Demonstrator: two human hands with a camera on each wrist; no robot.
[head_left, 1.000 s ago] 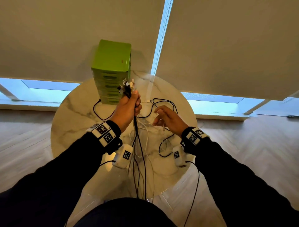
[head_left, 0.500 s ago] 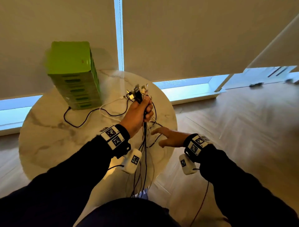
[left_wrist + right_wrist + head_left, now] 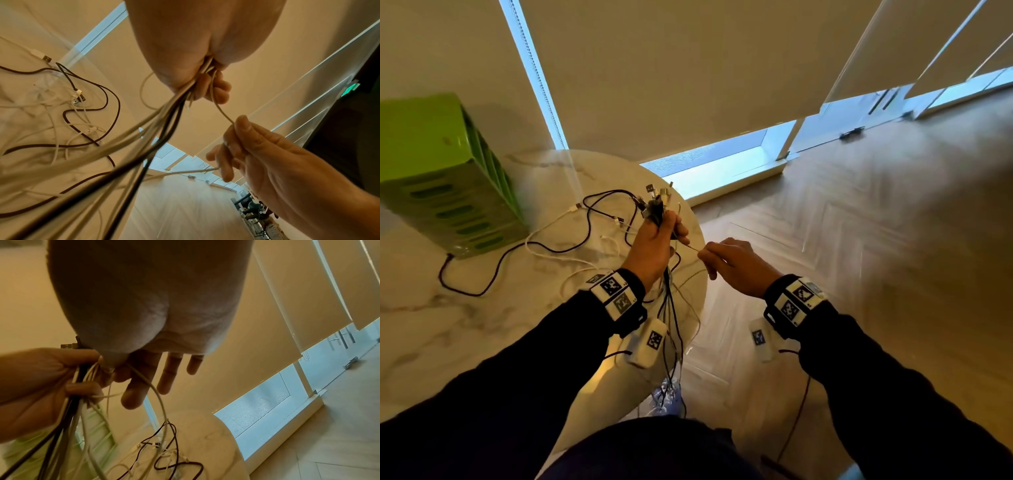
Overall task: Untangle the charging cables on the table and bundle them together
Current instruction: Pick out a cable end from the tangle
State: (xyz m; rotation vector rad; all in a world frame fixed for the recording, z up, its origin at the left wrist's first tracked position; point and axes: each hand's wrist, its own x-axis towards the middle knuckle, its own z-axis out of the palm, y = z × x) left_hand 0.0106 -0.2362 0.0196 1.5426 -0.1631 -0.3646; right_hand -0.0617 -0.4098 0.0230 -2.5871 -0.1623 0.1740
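Observation:
My left hand (image 3: pixel 657 240) grips a bundle of black and white charging cables (image 3: pixel 671 308) just below their plug ends (image 3: pixel 655 202), which stick up above the fist. The cables hang down past the table edge. My right hand (image 3: pixel 729 260) is beside it on the right, off the table, and pinches one thin white cable (image 3: pixel 693 247) that runs out of the left fist. In the left wrist view the white cable (image 3: pixel 223 113) passes between the right hand's (image 3: pixel 257 154) thumb and forefinger. More loose cables (image 3: pixel 585 236) lie tangled on the round marble table (image 3: pixel 465 325).
A green slotted box (image 3: pixel 445 178) stands at the table's back left, with a dark cable (image 3: pixel 482 274) running from its base. Beige roller blinds hang behind the table. Wood floor (image 3: pixel 859 240) lies to the right of the table edge.
My right hand has risen from the table and taken a white cable beside the left fist. The left hand still holds the bundle. The head view has swung to the right.

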